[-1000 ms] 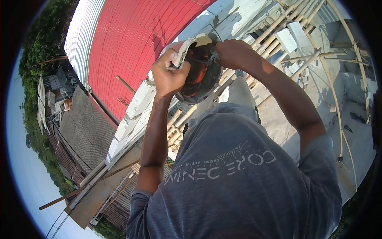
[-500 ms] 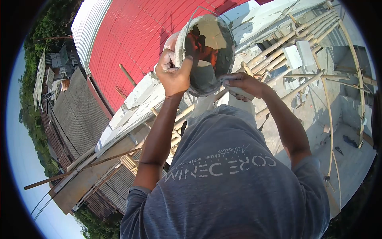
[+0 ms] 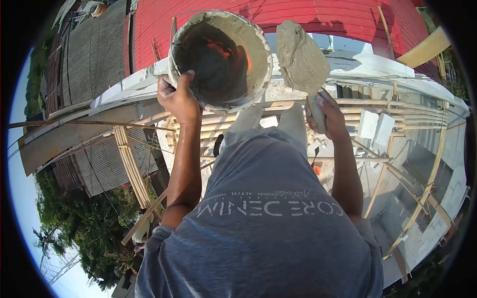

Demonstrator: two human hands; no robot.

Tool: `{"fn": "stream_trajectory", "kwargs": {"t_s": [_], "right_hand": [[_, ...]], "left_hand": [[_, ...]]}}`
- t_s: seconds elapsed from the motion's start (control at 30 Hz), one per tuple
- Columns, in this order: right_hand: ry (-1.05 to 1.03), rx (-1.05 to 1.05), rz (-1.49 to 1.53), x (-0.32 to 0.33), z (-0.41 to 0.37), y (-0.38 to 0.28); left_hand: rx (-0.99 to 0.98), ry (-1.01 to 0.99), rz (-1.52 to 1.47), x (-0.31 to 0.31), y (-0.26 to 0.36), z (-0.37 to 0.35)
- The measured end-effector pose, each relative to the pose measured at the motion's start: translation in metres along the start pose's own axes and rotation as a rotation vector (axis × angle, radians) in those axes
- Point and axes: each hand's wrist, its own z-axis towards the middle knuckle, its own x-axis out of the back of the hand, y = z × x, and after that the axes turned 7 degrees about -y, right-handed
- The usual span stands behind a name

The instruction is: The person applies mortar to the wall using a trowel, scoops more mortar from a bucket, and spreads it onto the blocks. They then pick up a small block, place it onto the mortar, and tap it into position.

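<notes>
Red roof and bamboo scaffold lie below bucket and loaded trowel.

Bamboo scaffold platform, seen from above. We see its poles laid side by side and running across the view, just beside the top of a white block wall. Two loose white blocks lie directly on the poles at the right, side by side. A pair of trousered legs stands on the poles at the centre. We note a slanting bundle of bamboo braces under the platform at the left.
</notes>
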Motion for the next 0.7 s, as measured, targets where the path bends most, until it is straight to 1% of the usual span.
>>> {"fn": "stream_trajectory", "kwargs": {"t_s": [0.03, 0.1, 0.13, 0.17, 0.23, 0.27, 0.33, 0.43, 0.47, 0.5, 0.57, 0.6, 0.63, 0.7], "right_hand": [[-0.02, -0.025, -0.005, 0.006, 0.002, -0.007], [0.02, 0.012, -0.124, 0.023, 0.001, -0.013], [0.023, -0.015, -0.153, 0.035, 0.003, -0.015], [0.009, -0.031, -0.147, 0.045, 0.004, -0.017], [-0.007, -0.009, -0.208, 0.057, 0.007, -0.024], [-0.018, -0.018, -0.201, 0.065, 0.009, -0.027], [-0.022, -0.012, -0.198, 0.074, 0.011, -0.029], [-0.01, 0.04, -0.247, 0.071, 0.011, -0.034], [-0.031, 0.063, -0.232, 0.069, 0.012, -0.033], [-0.016, 0.08, -0.239, 0.068, 0.013, -0.029], [0.014, 0.109, -0.19, 0.067, 0.015, -0.009], [0.03, 0.177, -0.155, 0.068, 0.02, 0.006], [0.05, 0.192, -0.157, 0.059, 0.024, 0.017], [0.168, 0.176, -0.115, 0.037, 0.037, 0.037]], "left_hand": [[-0.011, 0.039, 0.024, 0.007, 0.007, 0.0], [-0.072, 0.207, 0.116, 0.017, 0.024, -0.006], [-0.037, 0.237, 0.135, 0.035, 0.029, -0.009], [-0.119, 0.288, 0.165, 0.046, 0.031, -0.011], [-0.054, 0.397, 0.186, 0.044, 0.059, -0.025], [-0.056, 0.406, 0.198, 0.049, 0.063, -0.03], [-0.165, 0.494, 0.237, 0.065, 0.067, -0.032], [-0.139, 0.476, 0.202, 0.084, 0.064, -0.035], [-0.089, 0.474, 0.199, 0.086, 0.063, -0.034], [-0.089, 0.458, 0.182, 0.092, 0.059, -0.032], [-0.018, 0.408, 0.256, 0.121, 0.043, -0.025], [0.011, 0.372, 0.288, 0.141, 0.034, -0.019], [0.013, 0.35, 0.278, 0.159, 0.028, -0.012], [0.11, 0.218, 0.323, 0.188, 0.018, 0.006]]}}
